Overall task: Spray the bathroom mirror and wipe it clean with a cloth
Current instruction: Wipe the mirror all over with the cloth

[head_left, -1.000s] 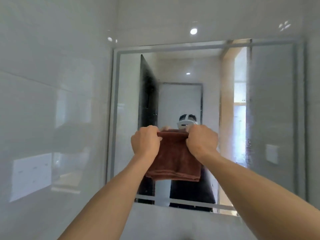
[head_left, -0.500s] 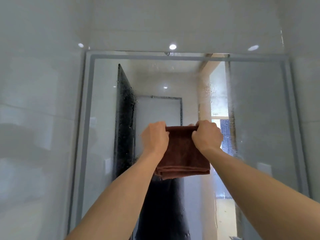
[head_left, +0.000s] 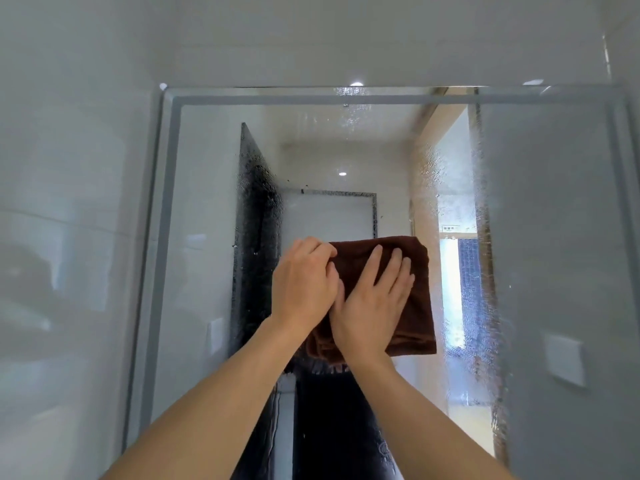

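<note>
The bathroom mirror fills the wall ahead, its glass speckled with spray droplets, thickest over the reflected dark door and the right strip. A folded brown cloth lies flat against the glass near the mirror's middle. My right hand presses on the cloth with straight, spread fingers. My left hand grips the cloth's upper left edge with curled fingers. No spray bottle is in view.
Glossy white tiled wall runs along the left of the mirror and above its frosted border. The mirror reflects a dark door, a doorway and a wall switch at right.
Both hands held the cloth by its top edge before. Now my right hand has opened flat onto the cloth, which lies against the glass. The view has tilted upward.
</note>
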{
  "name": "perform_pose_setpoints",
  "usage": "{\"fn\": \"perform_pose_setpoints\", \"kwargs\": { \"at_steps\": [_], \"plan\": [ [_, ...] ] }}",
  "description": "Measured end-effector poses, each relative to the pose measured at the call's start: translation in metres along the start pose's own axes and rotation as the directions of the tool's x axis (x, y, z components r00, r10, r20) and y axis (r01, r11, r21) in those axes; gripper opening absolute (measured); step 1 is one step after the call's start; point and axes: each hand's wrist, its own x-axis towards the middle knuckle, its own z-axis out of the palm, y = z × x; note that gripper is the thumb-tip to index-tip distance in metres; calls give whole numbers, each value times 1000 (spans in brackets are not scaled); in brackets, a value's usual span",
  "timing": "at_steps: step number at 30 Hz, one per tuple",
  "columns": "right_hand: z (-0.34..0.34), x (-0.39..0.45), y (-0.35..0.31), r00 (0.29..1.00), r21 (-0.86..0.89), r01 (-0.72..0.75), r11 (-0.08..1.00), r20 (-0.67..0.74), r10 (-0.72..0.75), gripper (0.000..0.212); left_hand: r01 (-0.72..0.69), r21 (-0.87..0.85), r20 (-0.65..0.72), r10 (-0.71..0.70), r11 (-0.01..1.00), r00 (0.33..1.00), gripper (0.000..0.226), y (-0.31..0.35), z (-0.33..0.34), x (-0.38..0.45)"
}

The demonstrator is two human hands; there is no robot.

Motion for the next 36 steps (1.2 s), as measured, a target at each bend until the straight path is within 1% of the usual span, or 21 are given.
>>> {"fn": "perform_pose_setpoints", "kwargs": {
  "at_steps": [2,3,7,9,11,13,15,17,19,21,23,26,29,31,33,34,36],
  "plan": [
    [5,3,-7,1000,-2,-4,1000,20,4,79,-47,78,-38,50,996,998,14,-9,-9,8],
    [7,6,-9,999,-10,16,1000,29,-16,81,-59,119,-46,65,991,997,14,-15,-15,13],
    [8,27,-19,977,-48,206,977,55,-204,81,-35,286,-63,55,957,997,13,-40,-42,29],
    [10,36,-31,943,-40,329,944,70,-326,81,11,358,-75,17,934,997,15,-52,-53,30],
    [15,35,-41,879,-35,471,881,107,-465,80,62,385,-92,-28,921,995,15,-61,-61,26],
    [22,28,-43,811,-55,579,814,146,-567,80,70,415,-83,-39,907,996,14,-64,-63,19],
    [25,27,-36,773,-74,629,774,162,-613,79,28,444,-60,-1,896,998,19,-64,-61,11],
    [23,36,-24,760,-93,647,757,157,-630,80,-20,444,-44,44,896,998,26,-58,-56,6],
    [16,58,-12,774,-130,633,763,149,-616,83,-41,430,-29,59,902,998,25,-47,-52,8],
    [6,93,0,821,-186,571,800,110,-560,84,-59,416,2,64,908,998,25,-35,-49,16],
    [-7,134,7,866,-205,499,842,84,-492,82,-73,420,32,66,905,997,30,-27,-47,27],
    [-21,182,9,906,-227,421,878,67,-417,80,-66,421,16,65,905,998,30,-23,-48,47],
    [-23,189,-6,935,-240,353,904,59,-350,71,-66,444,-1,74,894,997,28,-24,-53,67],
    [-21,184,-18,959,-158,281,947,80,-272,70,-56,446,4,60,893,998,30,-26,-58,78],
    [-19,182,-25,973,-77,221,972,83,-215,73,-48,448,17,45,893,999,32,-31,-61,87],
    [-16,181,-27,976,-68,213,975,68,-208,73,-43,450,14,41,892,999,32,-34,-63,89],
    [-10,177,-29,976,-109,219,970,17,-219,70,-26,448,-16,38,893,999,33,-39,-66,92]
  ]
}}
